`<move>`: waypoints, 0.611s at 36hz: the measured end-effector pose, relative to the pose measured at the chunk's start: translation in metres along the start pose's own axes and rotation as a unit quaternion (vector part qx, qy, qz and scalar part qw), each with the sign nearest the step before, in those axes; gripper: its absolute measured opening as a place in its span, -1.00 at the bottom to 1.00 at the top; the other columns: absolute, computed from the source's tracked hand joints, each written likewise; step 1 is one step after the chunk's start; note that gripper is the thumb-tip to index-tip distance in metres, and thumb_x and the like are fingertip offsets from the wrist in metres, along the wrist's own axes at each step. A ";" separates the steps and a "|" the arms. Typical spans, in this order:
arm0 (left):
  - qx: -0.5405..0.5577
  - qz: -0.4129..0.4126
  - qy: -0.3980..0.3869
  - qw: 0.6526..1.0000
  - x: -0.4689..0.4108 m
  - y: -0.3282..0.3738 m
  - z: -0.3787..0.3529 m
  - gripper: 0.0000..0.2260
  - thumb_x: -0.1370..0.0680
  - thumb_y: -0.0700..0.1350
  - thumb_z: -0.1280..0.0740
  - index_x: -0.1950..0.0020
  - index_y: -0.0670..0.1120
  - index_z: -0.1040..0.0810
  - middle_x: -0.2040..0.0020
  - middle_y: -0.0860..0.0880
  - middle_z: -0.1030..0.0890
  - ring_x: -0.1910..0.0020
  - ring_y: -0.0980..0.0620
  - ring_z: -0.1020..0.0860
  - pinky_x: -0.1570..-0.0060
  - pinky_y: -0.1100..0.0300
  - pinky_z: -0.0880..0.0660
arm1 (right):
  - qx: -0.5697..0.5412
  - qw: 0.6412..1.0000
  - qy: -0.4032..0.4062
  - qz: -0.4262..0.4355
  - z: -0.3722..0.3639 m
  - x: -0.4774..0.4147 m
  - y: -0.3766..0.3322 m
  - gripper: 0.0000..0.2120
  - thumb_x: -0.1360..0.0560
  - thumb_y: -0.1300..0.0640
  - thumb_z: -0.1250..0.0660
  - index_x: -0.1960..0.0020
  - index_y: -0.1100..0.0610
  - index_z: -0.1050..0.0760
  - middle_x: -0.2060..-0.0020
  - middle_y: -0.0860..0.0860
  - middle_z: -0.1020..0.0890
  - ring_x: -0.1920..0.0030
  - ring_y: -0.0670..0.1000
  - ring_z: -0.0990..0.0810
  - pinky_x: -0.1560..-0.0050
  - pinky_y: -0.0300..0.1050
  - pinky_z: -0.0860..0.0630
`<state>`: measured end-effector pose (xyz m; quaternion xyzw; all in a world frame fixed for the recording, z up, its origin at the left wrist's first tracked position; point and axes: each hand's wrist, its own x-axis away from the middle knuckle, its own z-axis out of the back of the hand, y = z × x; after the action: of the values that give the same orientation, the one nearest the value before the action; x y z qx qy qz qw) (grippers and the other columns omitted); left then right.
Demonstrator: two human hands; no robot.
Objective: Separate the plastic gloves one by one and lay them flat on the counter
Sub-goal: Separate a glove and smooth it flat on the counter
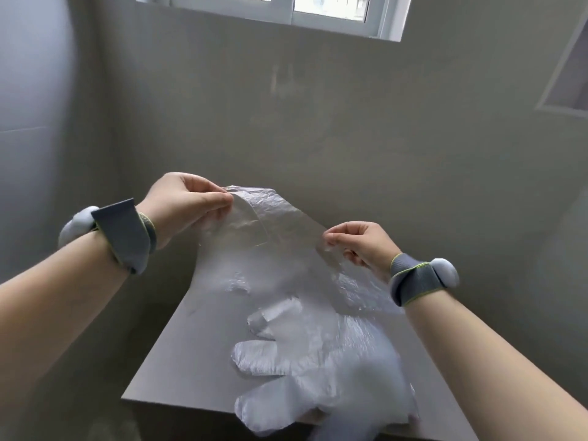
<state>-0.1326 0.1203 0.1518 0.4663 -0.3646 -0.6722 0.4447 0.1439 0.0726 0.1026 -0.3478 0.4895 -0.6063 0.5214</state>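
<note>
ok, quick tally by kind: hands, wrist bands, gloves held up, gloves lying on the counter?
hands: 2, left hand and right hand
wrist bands: 2, one on the left, one on the right
held glove: 1, pinched by both hands
gloves on the counter: at least 1; the layers overlap, so the exact count is unclear
total: at least 6

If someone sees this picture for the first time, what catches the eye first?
First, the clear plastic glove held up at the centre, pinched by the left hand and the right hand. Below it, more gloves lie overlapping on the grey counter. A bright window sits at the top.
</note>
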 end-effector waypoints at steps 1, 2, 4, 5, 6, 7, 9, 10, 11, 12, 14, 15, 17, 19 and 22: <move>0.010 0.012 -0.001 1.000 -0.003 -0.006 0.000 -0.94 -0.45 -0.21 -0.44 0.21 -0.18 -0.65 0.40 -0.05 -0.61 0.53 0.09 -0.37 0.54 0.37 -0.33 | 0.003 1.000 0.004 0.004 -0.003 -0.008 0.000 -0.96 -0.44 0.24 -0.40 0.13 0.18 -0.63 0.38 0.01 -0.63 0.55 -0.10 -0.28 0.58 -0.35 -0.20; 0.020 0.025 0.002 0.999 -0.006 -0.013 0.001 -0.94 -0.45 -0.21 -0.44 0.21 -0.18 -0.65 0.40 -0.08 -0.59 0.56 0.10 -0.34 0.55 0.37 -0.30 | 0.011 1.000 0.008 0.008 -0.006 -0.015 -0.001 -0.96 -0.44 0.24 -0.40 0.15 0.17 -0.63 0.39 0.01 -0.63 0.55 -0.09 -0.30 0.57 -0.35 -0.21; 0.025 0.052 0.006 0.998 -0.012 -0.027 0.002 -0.94 -0.44 -0.19 -0.45 0.23 -0.15 -0.66 0.42 -0.11 -0.54 0.58 0.10 -0.32 0.48 0.32 -0.28 | 0.042 0.999 0.020 0.016 -0.010 -0.030 -0.003 -0.94 -0.43 0.26 -0.40 0.19 0.16 -0.62 0.43 0.01 -0.59 0.56 -0.11 -0.33 0.59 -0.36 -0.23; 0.028 0.067 0.007 0.997 -0.015 -0.035 0.002 -0.93 -0.44 -0.19 -0.45 0.24 -0.13 -0.66 0.45 -0.08 -0.52 0.58 0.10 -0.34 0.47 0.32 -0.29 | 0.057 0.998 0.025 0.020 -0.013 -0.039 -0.003 -0.92 -0.43 0.28 -0.40 0.21 0.15 -0.61 0.45 0.01 -0.57 0.58 -0.12 -0.34 0.60 -0.36 -0.24; 0.037 0.083 0.005 0.996 -0.018 -0.042 0.001 -0.93 -0.45 -0.19 -0.45 0.24 -0.13 -0.66 0.47 -0.04 -0.53 0.58 0.11 -0.38 0.48 0.33 -0.32 | 0.070 0.997 0.030 0.022 -0.016 -0.047 -0.004 -0.90 -0.43 0.30 -0.39 0.23 0.15 -0.60 0.47 -0.01 -0.55 0.60 -0.14 -0.35 0.60 -0.36 -0.25; 0.052 0.098 0.001 0.994 -0.020 -0.049 0.000 -0.93 -0.45 -0.20 -0.44 0.23 -0.13 -0.65 0.47 -0.01 -0.55 0.58 0.14 -0.42 0.51 0.35 -0.37 | 0.086 0.995 0.035 0.026 -0.019 -0.056 -0.004 -0.88 -0.43 0.32 -0.38 0.24 0.16 -0.60 0.48 -0.02 -0.55 0.62 -0.15 -0.36 0.61 -0.36 -0.25; 0.089 0.127 -0.012 0.988 -0.025 -0.062 -0.003 -0.93 -0.47 -0.23 -0.42 0.21 -0.15 -0.63 0.46 0.03 -0.60 0.56 0.19 -0.48 0.51 0.38 -0.44 | 0.134 0.990 0.041 0.033 -0.024 -0.074 -0.002 -0.89 -0.41 0.33 -0.36 0.23 0.17 -0.61 0.48 -0.03 -0.56 0.62 -0.15 -0.38 0.60 -0.36 -0.27; 0.104 0.139 -0.019 0.985 -0.027 -0.068 -0.005 -0.93 -0.48 -0.24 -0.41 0.21 -0.16 -0.63 0.46 0.04 -0.60 0.55 0.19 -0.49 0.50 0.38 -0.46 | 0.160 0.986 0.043 0.034 -0.026 -0.082 -0.001 -0.89 -0.40 0.32 -0.35 0.22 0.17 -0.61 0.47 -0.03 -0.57 0.60 -0.15 -0.41 0.58 -0.35 -0.31; 0.114 0.149 -0.026 0.982 -0.028 -0.074 -0.008 -0.93 -0.48 -0.25 -0.40 0.21 -0.17 -0.62 0.46 0.03 -0.61 0.55 0.18 -0.48 0.48 0.38 -0.46 | 0.179 0.982 0.043 0.035 -0.028 -0.090 0.001 -0.89 -0.39 0.32 -0.35 0.22 0.17 -0.62 0.45 -0.01 -0.58 0.58 -0.13 -0.44 0.54 -0.32 -0.37; 0.122 0.158 -0.030 0.979 -0.032 -0.080 -0.010 -0.93 -0.48 -0.25 -0.40 0.21 -0.19 -0.62 0.45 0.02 -0.61 0.55 0.17 -0.48 0.46 0.37 -0.46 | 0.191 0.980 0.042 0.034 -0.031 -0.101 0.005 -0.90 -0.38 0.32 -0.35 0.23 0.17 -0.62 0.43 0.02 -0.60 0.55 -0.10 -0.48 0.47 -0.26 -0.45; 0.138 0.174 -0.039 0.974 -0.035 -0.089 -0.016 -0.93 -0.48 -0.28 -0.39 0.20 -0.22 -0.62 0.44 -0.03 -0.61 0.55 0.15 -0.47 0.45 0.35 -0.46 | 0.204 0.977 0.047 0.033 -0.035 -0.114 0.011 -0.89 -0.33 0.33 -0.36 0.27 0.16 -0.61 0.41 0.08 -0.62 0.48 -0.01 -0.54 0.35 -0.09 -0.54; 0.144 0.179 -0.041 0.972 -0.037 -0.095 -0.019 -0.93 -0.48 -0.29 -0.39 0.20 -0.25 -0.62 0.43 -0.05 -0.61 0.56 0.14 -0.46 0.46 0.34 -0.46 | 0.211 0.976 0.049 0.035 -0.038 -0.122 0.015 -0.88 -0.31 0.34 -0.36 0.29 0.15 -0.61 0.40 0.09 -0.63 0.45 0.03 -0.56 0.32 -0.06 -0.56; 0.142 0.189 -0.036 0.971 -0.043 -0.108 -0.024 -0.95 -0.48 -0.30 -0.40 0.17 -0.28 -0.62 0.41 -0.08 -0.58 0.57 0.15 -0.44 0.49 0.35 -0.47 | 0.231 0.970 0.056 0.045 -0.047 -0.138 0.022 -0.86 -0.27 0.34 -0.36 0.33 0.13 -0.61 0.40 0.09 -0.63 0.39 0.05 -0.57 0.28 -0.04 -0.59; 0.134 0.204 -0.034 0.969 -0.047 -0.123 -0.030 -0.94 -0.47 -0.30 -0.41 0.15 -0.30 -0.62 0.40 -0.10 -0.56 0.57 0.16 -0.46 0.50 0.33 -0.49 | 0.275 0.958 0.056 0.058 -0.056 -0.154 0.029 -0.88 -0.27 0.31 -0.37 0.32 0.12 -0.61 0.37 0.03 -0.64 0.30 0.04 -0.60 0.17 -0.04 -0.60; 0.126 0.234 -0.036 0.963 -0.051 -0.146 -0.038 -0.93 -0.48 -0.31 -0.40 0.13 -0.33 -0.61 0.35 -0.17 -0.57 0.58 0.13 -0.48 0.50 0.31 -0.51 | 0.341 0.936 0.047 0.076 -0.073 -0.173 0.037 -0.85 -0.33 0.27 -0.33 0.26 0.05 -0.61 0.27 -0.03 -0.63 0.13 0.01 -0.60 0.08 -0.18 -0.53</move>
<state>-0.1254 0.2145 0.0234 0.3955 -0.5609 -0.5147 0.5139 0.1238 0.2582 0.0618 -0.0821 0.3023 -0.7111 0.6294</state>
